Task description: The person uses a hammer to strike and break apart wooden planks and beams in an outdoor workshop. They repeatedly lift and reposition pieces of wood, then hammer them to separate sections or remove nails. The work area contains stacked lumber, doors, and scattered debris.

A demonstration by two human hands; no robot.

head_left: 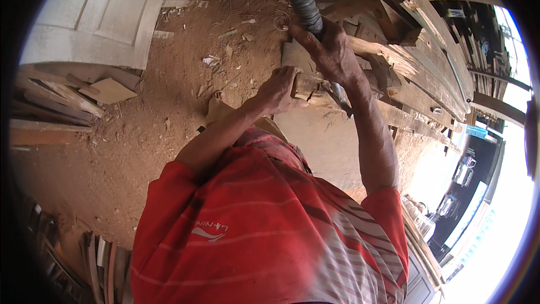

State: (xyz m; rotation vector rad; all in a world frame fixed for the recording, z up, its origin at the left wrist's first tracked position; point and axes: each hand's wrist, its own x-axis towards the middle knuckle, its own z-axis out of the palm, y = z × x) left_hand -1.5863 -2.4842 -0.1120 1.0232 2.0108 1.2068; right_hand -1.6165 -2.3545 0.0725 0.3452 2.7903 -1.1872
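The timber (306, 86) is lying in front of you, your left hand (278, 89) curling around its left end. Your right hand (333, 50) is clenching a dark-wrapped bar (304, 4) by the timber. Stacked planks (436, 70) are lying to your right; a pale panelled door (104, 17) is showing at upper left.

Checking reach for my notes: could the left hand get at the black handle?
Probably yes, if the left hand leaves the wooden piece: the black handle juts past the right hand, its end uncovered.
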